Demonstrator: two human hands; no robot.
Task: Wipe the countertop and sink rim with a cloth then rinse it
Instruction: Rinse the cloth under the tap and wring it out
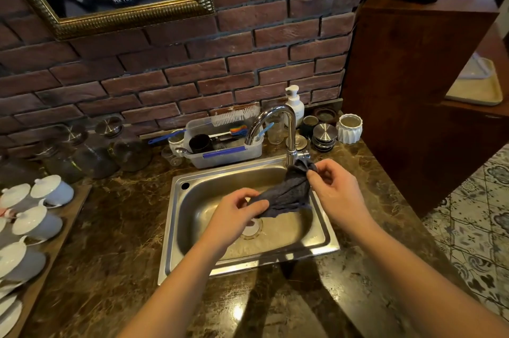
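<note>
Two hands hold a dark grey cloth (286,194) over the steel sink (176,230) in the middle of the frame. The left hand (237,216) pinches the cloth's lower end with a closed grip; the right hand (334,188) pinches its upper end, right of centre, just beside the base of the tap (286,128). The cloth hangs stretched between them above the basin. The dark marble table (110,241) surrounds the sink. White cups (41,208) stand at the left edge.
</note>
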